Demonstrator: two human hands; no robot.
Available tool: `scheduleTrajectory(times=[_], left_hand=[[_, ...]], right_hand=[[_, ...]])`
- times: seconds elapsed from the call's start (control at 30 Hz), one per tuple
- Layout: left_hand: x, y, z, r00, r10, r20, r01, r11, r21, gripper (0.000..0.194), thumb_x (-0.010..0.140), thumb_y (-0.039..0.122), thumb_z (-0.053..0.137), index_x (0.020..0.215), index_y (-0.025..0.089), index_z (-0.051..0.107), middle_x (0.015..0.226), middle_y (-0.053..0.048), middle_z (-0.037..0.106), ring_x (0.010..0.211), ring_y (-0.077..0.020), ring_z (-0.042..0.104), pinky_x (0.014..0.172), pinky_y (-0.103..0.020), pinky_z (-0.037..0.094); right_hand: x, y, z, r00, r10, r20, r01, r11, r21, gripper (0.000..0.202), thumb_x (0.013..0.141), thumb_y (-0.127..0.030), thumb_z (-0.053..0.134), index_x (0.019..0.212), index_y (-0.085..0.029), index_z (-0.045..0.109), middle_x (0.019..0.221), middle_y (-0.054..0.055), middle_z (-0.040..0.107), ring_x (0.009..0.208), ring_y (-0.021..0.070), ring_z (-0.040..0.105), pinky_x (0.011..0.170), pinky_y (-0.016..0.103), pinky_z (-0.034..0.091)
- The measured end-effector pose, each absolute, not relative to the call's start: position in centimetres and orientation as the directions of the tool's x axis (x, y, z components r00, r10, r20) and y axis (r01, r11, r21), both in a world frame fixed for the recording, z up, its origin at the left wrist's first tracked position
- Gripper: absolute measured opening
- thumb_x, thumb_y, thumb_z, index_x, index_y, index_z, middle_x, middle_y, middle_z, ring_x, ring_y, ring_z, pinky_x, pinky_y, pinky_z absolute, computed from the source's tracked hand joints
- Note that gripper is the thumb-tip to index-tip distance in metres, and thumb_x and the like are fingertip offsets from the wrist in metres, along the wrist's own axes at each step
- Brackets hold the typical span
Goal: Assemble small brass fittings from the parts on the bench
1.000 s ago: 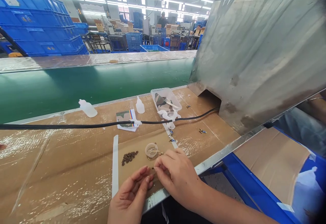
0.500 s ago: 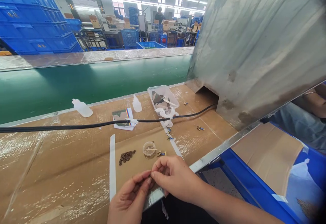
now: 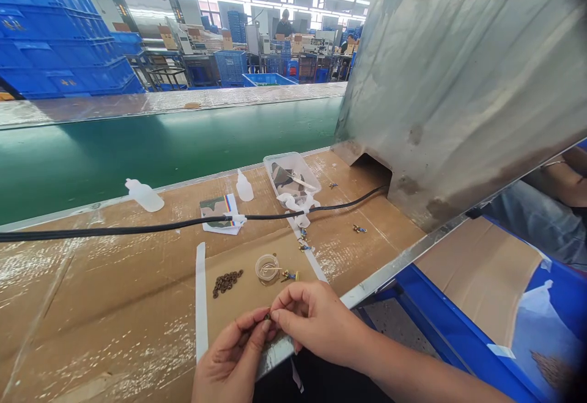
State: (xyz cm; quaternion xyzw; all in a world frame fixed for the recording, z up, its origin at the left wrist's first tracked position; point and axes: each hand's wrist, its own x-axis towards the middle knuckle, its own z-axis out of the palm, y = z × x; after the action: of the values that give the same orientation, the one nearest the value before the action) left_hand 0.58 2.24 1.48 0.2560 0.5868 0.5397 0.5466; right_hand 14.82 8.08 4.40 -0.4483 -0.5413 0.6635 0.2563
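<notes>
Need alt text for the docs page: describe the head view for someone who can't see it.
Two bare hands, left hand and right hand, pinch a tiny dark part between their fingertips over a cardboard-covered bench. Beyond them lie a pile of small dark rings, a round clear dish, a black cable and a green conveyor belt.

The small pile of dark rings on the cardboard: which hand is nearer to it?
Left. The left hand lies just below and slightly right of the pile of dark rings; the right hand sits farther right, beyond the small clear cup.
</notes>
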Motion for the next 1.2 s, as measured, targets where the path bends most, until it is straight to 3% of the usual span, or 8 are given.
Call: scheduleTrajectory(times=[0.4, 1.2], left_hand=[[0.4, 2.2, 1.2, -0.265, 0.899, -0.349, -0.276, 0.276, 0.921, 0.032, 0.061, 0.039, 0.084, 0.084, 0.019, 0.077, 0.081, -0.006, 0.077, 0.074, -0.0184, 0.071, 0.076, -0.023, 0.057], [0.0, 1.9, 0.4, -0.214, 0.946, -0.241, -0.137, 0.215, 0.967, 0.026, 0.075, 0.039, 0.074, 0.095, 0.022, 0.076, 0.096, -0.007, 0.076, 0.09, -0.0241, 0.071, 0.084, -0.029, 0.056]], right_hand=[[15.0, 8.2, 4.9, -0.468, 0.819, -0.332, 0.126, -0.31, -0.942, 0.008, 0.081, -0.014, 0.06, 0.079, -0.01, 0.067, 0.063, 0.001, 0.066, 0.046, 0.0058, 0.053, 0.042, 0.012, 0.043], [15.1, 8.1, 3.7, -0.478, 0.823, -0.306, 0.122, -0.283, -0.951, 0.013, 0.083, -0.021, 0.061, 0.08, -0.01, 0.067, 0.07, 0.004, 0.07, 0.051, 0.0085, 0.058, 0.045, 0.015, 0.045]])
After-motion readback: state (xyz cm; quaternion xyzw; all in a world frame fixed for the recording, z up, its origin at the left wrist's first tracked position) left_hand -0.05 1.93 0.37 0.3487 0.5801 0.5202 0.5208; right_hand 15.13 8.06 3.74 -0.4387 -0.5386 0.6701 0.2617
